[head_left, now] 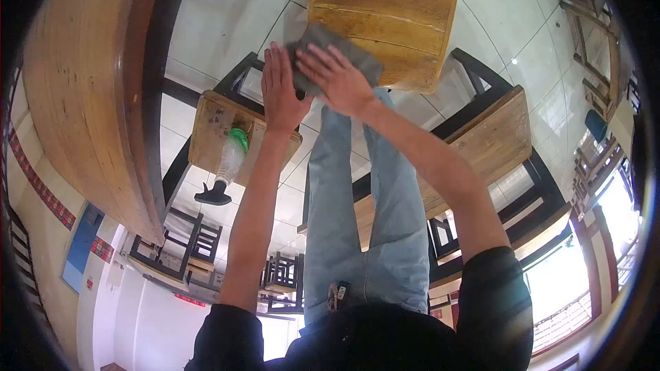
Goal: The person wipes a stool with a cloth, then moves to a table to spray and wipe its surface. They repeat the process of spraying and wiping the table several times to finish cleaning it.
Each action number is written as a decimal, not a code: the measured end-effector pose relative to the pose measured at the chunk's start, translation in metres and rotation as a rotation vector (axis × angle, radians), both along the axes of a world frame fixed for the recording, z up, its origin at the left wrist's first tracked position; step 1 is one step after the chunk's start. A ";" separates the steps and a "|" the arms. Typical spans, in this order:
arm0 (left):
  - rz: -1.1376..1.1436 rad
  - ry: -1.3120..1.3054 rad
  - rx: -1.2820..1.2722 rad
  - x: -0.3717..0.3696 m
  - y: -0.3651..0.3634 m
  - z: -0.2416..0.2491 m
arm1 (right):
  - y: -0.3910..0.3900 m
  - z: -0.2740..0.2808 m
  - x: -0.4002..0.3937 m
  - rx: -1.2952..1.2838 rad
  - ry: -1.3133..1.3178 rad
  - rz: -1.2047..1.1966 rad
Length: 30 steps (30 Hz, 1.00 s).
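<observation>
A grey cloth (361,62) lies folded over the near left corner of a wooden seat (392,0) with a worn, yellowish-brown top. My right hand (337,82) rests flat on the cloth, fingers stretched out across it. Beside it, my left hand (280,89) is open, its fingers straight and pointing away from me at the cloth's left edge. To the left of my left forearm, a clear spray bottle (232,154) with a green band and black spray head lies on another wooden seat (210,120).
A large wooden tabletop (89,96) curves along the left. A wooden seat or bench with a dark frame (495,134) stands to the right of my legs. More dark chairs (282,271) show behind me, and wooden furniture (584,20) lines the far right. The floor has white tiles (227,20).
</observation>
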<state>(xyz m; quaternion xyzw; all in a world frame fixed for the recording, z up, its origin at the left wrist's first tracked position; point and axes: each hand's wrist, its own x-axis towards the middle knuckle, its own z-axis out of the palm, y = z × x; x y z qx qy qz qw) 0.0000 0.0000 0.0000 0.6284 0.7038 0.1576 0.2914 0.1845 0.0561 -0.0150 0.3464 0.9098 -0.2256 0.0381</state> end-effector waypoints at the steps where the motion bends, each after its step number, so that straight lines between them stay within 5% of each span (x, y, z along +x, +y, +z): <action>1: -0.154 0.123 -0.038 -0.002 -0.003 0.004 | -0.012 0.002 0.002 -0.025 -0.010 0.056; 6: -0.387 0.286 -0.024 0.008 -0.023 -0.018 | -0.029 -0.011 0.029 0.002 0.029 0.107; 12: -0.438 0.400 0.005 0.054 -0.024 -0.023 | -0.044 0.001 0.092 -0.170 -0.059 -0.308; 15: -0.459 0.233 -0.045 0.106 -0.021 -0.023 | -0.058 0.001 0.135 -0.100 -0.123 -0.355; 20: -0.723 0.077 -0.009 0.186 0.020 -0.020 | -0.080 0.009 0.194 -0.100 -0.121 -0.793; 30: -1.070 0.190 0.146 0.149 0.125 -0.028 | -0.043 -0.001 0.120 -0.108 -0.082 -1.065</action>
